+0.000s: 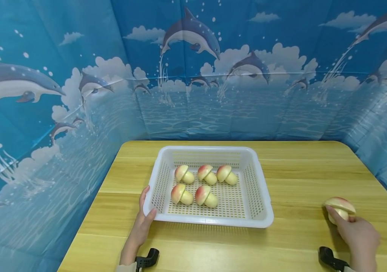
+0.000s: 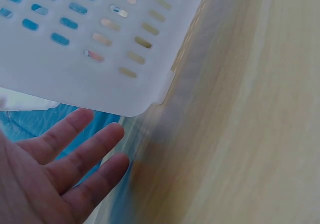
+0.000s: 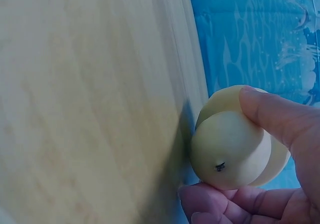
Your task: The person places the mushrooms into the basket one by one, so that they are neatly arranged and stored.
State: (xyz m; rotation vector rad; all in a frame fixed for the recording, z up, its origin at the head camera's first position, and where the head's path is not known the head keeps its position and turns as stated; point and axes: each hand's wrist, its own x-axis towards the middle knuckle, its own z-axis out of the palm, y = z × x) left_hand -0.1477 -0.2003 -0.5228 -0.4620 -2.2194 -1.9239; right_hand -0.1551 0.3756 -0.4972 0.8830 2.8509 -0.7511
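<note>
A white plastic basket (image 1: pixel 210 223) with slotted walls stands on the table. Inside lie several toy mushrooms (image 1: pixel 206 196), pale yellow with reddish caps, in two rows. My left hand (image 1: pixel 141 223) holds the basket's near left corner, thumb at the front rim and fingers along the left side. In the left wrist view, three spread fingers of that hand (image 2: pixel 75 164) show beside the basket wall (image 2: pixel 115 91). At the table's right side, my right hand (image 1: pixel 360 234) grips another toy mushroom (image 1: pixel 340 206). Its stem end (image 3: pixel 230 149), bearing a small dark mark, faces the right wrist camera.
The wooden table (image 1: pixel 298 181) has rounded far corners. Blue dolphin-print curtains (image 1: pixel 186 109) hang behind it and at both sides. A black wrist device (image 1: pixel 148 258) is by the left wrist, and another black device (image 1: pixel 330 258) by the right.
</note>
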